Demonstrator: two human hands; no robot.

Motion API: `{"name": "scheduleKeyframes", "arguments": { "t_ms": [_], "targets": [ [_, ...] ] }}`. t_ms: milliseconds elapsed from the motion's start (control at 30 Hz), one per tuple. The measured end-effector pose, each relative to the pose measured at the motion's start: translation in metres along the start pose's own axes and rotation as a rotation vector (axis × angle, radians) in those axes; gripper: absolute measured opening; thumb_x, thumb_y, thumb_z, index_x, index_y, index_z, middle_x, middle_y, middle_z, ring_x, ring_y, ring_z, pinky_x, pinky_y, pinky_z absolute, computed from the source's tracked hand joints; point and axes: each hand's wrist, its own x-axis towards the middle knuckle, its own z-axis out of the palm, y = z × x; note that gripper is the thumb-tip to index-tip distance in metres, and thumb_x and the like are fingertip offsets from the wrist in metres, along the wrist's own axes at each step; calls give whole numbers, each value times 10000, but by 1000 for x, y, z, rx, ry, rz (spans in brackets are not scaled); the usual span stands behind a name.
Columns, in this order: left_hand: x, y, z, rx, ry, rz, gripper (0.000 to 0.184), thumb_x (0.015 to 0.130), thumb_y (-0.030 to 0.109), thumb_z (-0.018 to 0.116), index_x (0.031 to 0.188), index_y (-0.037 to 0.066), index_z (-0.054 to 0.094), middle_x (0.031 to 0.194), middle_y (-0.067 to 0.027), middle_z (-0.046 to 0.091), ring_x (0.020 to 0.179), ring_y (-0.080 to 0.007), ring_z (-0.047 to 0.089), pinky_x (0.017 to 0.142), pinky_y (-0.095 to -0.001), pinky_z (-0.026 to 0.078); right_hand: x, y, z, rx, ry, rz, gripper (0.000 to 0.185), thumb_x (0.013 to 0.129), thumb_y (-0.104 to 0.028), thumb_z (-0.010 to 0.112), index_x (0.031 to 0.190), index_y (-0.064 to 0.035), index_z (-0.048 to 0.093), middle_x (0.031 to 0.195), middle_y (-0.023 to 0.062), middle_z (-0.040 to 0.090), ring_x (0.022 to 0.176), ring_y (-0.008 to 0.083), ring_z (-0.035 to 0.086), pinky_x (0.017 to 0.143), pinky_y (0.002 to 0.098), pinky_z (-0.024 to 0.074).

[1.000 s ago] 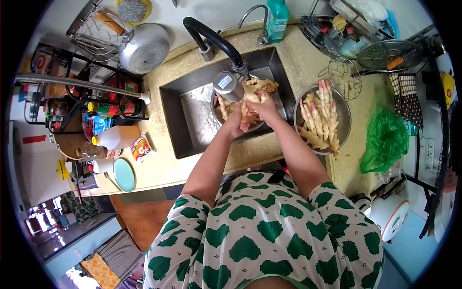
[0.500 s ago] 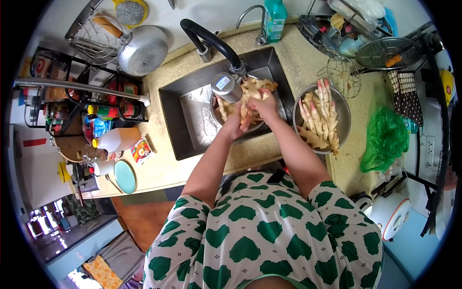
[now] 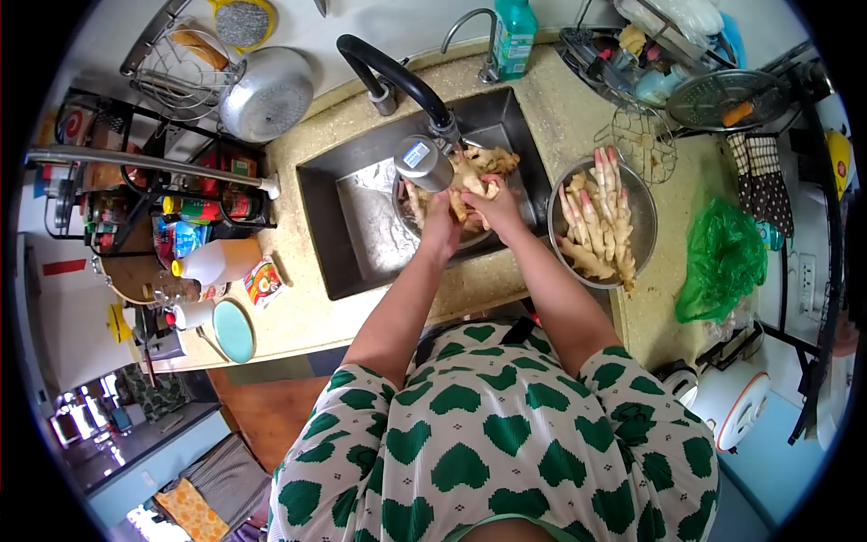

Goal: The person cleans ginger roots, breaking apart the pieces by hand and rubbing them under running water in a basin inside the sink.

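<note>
In the sink point(image 3: 330, 226), my left hand point(image 3: 441, 226) and my right hand point(image 3: 497, 210) come together over a metal bowl of ginger. Between them is a knobbly piece of pale ginger root point(image 3: 476, 187), which both hands grip, the fingers partly hidden. More ginger point(image 3: 492, 161) is heaped in the bowl just behind my hands. A silver cylinder on the black faucet point(image 3: 397, 81) hangs close above my left hand and covers part of the bowl. Right of the sink, a second metal bowl point(image 3: 648, 226) holds several long ginger pieces with pink tips.
A green plastic bag point(image 3: 722, 262) lies on the counter at the right. Behind the sink stand a thin metal tap point(image 3: 492, 45) and a teal bottle point(image 3: 515, 41). Bottles, a packet and a turquoise oval item point(image 3: 235, 331) are on the left. A pan point(image 3: 266, 95) hangs at the upper left.
Both hands have shifted slightly within the bowl. The right hand has turned and a piece of ginger now shows between the two hands, nearer the faucet's cylinder.
</note>
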Motion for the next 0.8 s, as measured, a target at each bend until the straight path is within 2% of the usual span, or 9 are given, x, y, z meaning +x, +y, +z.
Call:
{"name": "scheduleKeyframes", "arguments": {
  "t_ms": [133, 233, 333, 433, 467, 567, 700, 800],
  "targets": [
    [0, 0, 0, 97, 143, 150, 288, 1038, 277, 320, 1202, 89, 463, 1148, -69, 558, 1034, -184, 560, 880, -363, 477, 4, 4, 1, -82, -68, -55, 485, 777, -19, 741, 1149, -45, 433, 1053, 109, 585, 880, 174, 634, 648, 293, 575],
    [3, -3, -11, 173, 223, 206, 242, 1028, 269, 379, 1175, 102, 473, 1102, -52, 556, 977, -157, 564, 847, -347, 495, 10, 13, 0, -61, -59, -63, 533, 705, -93, 800, 1127, -29, 480, 997, 133, 602, 860, 206, 621, 634, 309, 553],
    [-1, -9, -8, 173, 271, 209, 186, 1011, 249, 441, 1122, 103, 476, 1016, -31, 541, 898, -133, 553, 830, -333, 508, 22, 30, 1, -242, 122, -269, 480, 696, -135, 789, 1081, -32, 520, 982, 128, 615, 894, 217, 605, 705, 331, 515],
    [-11, -13, -5, 124, 257, 227, 131, 980, 177, 516, 1052, 83, 461, 950, -19, 505, 833, -118, 528, 840, -315, 526, 33, 44, -2, -404, 303, -339, 440, 698, -169, 770, 1054, -41, 545, 969, 109, 625, 903, 207, 594, 775, 338, 485],
    [-12, -12, -5, 121, 260, 241, 129, 975, 165, 524, 1044, 79, 457, 957, -23, 509, 837, -119, 530, 843, -310, 529, 42, 51, -3, -146, 233, -244, 462, 700, -139, 784, 1073, -31, 533, 1016, 96, 618, 912, 173, 584, 787, 318, 487],
    [-8, -12, -11, 96, 310, 283, 122, 962, 132, 544, 1009, 74, 448, 971, -35, 519, 859, -123, 537, 833, -297, 534, 17, 23, 11, 19, 179, -68, 479, 699, -109, 798, 1083, -19, 524, 1069, 85, 603, 916, 158, 578, 805, 301, 485],
    [-12, -15, -4, 15, 339, 340, 148, 947, 118, 570, 968, 63, 434, 959, -59, 540, 867, -128, 554, 817, -268, 528, 9, 23, 20, 17, 77, -222, 512, 702, -89, 802, 1118, -7, 513, 1105, 74, 591, 915, 157, 583, 797, 297, 489],
    [-17, -24, -8, 232, 322, 367, 181, 938, 131, 591, 970, 52, 431, 942, -70, 549, 845, -129, 564, 794, -248, 518, 10, 19, 19, -75, 142, -264, 513, 737, -95, 771, 1164, -16, 498, 1082, 64, 600, 917, 156, 588, 792, 305, 484]
  ]
}}
